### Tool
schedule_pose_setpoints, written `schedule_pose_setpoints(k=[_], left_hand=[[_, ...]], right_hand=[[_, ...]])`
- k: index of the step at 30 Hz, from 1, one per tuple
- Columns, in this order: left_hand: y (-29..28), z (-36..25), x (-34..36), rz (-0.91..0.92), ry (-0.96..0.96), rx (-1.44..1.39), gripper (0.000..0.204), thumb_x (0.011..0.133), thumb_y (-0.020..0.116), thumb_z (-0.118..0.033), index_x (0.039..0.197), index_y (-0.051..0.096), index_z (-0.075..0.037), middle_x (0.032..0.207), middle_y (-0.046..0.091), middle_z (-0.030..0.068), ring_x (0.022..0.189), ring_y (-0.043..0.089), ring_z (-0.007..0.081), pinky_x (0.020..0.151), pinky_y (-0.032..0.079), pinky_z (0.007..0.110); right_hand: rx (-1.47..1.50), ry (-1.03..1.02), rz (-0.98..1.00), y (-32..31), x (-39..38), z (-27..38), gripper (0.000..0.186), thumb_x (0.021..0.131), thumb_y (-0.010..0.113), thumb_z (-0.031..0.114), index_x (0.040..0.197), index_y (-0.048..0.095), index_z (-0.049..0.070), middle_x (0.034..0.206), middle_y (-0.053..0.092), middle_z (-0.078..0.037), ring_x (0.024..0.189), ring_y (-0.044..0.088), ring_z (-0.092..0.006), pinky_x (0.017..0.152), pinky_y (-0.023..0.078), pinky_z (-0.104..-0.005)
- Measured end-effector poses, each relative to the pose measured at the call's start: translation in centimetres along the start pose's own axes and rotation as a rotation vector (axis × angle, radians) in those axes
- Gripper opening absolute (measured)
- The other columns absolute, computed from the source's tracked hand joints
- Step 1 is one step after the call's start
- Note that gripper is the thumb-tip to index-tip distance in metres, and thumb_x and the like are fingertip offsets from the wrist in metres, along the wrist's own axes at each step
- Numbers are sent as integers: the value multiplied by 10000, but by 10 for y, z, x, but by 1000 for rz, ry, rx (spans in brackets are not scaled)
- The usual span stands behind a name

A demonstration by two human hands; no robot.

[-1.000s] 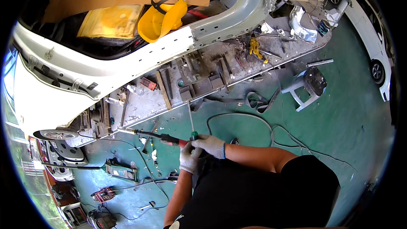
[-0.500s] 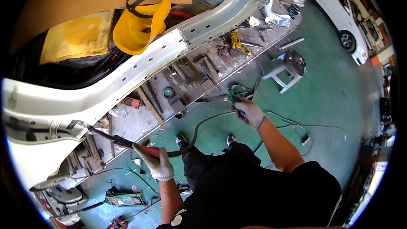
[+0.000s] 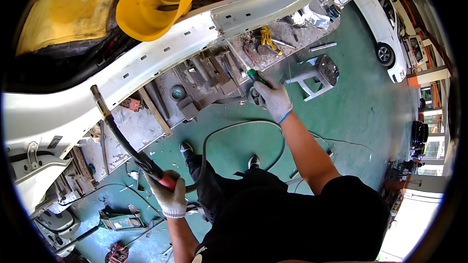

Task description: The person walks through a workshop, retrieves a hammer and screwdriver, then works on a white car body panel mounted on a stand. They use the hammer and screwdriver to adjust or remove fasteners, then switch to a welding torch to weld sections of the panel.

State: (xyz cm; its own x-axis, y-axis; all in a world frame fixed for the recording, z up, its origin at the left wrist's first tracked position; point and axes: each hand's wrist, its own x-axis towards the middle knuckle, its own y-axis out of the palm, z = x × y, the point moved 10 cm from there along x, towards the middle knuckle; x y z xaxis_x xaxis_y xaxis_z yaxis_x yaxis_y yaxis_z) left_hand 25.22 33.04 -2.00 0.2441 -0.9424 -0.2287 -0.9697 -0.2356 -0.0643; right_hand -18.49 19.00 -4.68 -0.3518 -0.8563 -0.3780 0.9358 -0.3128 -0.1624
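Observation:
My left hand (image 3: 169, 197), in a white work glove, grips the red and black handle of a welding torch (image 3: 127, 142). Its long black neck points up and left, and the nozzle tip sits against the white car body sill (image 3: 161, 58). My right hand (image 3: 273, 98), also gloved, holds a green-handled screwdriver (image 3: 252, 74) whose thin shaft reaches up toward the sill's lower edge. A black hose (image 3: 234, 129) curves from the torch across the green floor between my feet.
A yellow welding mask (image 3: 156, 0) lies inside the car shell. Metal frame rails and clamps (image 3: 204, 83) lie under the sill. A grey stool (image 3: 319, 73) lies tipped on the floor at right. A white car (image 3: 385, 29) is parked beyond. Small tools (image 3: 122, 221) lie lower left.
The view has tilted and closed in on the sill. My right hand rose from the floor near the cable to the sill with the screwdriver. The torch tip lifted onto the white sill.

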Motion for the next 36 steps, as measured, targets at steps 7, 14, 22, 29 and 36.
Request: schedule_pose_setpoints(k=[7,14,22,29,36], left_hand=[[38,42,-12,-39,-145,-110,453,852,639,106,1264,533,-51,859,643,53,627,603,135,519,491,280],[63,68,22,72,-251,78,683,856,738,21,1502,525,-33,880,625,-8,769,612,94,722,545,279],[117,123,65,607,-26,185,742,782,815,-109,1487,585,-98,1109,778,160,980,766,383,905,612,437],[127,135,126,758,79,214,736,741,832,-113,1443,612,-91,999,769,191,887,739,439,804,607,475],[126,149,151,835,48,216,746,727,854,-142,1429,608,-91,995,759,187,856,724,438,804,600,480]], right_hand=[[-324,-360,-64,-8,19,0,541,965,765,227,1465,655,51,1368,734,-214,1200,742,-284,996,574,-370],[-382,-521,-190,1,-1,34,443,951,800,166,1351,708,1,1200,772,-198,1085,764,-292,952,575,-357],[-294,-14,-317,8,-17,23,487,953,767,70,1422,675,-21,1171,757,-78,922,686,-107,809,576,-276],[-244,-21,-388,14,-14,13,548,973,681,42,1510,589,-22,1078,722,-114,716,608,-102,590,486,-233],[-280,-42,-435,23,-20,8,570,978,619,17,1544,558,-5,1087,724,-141,684,612,-88,507,437,-201]])
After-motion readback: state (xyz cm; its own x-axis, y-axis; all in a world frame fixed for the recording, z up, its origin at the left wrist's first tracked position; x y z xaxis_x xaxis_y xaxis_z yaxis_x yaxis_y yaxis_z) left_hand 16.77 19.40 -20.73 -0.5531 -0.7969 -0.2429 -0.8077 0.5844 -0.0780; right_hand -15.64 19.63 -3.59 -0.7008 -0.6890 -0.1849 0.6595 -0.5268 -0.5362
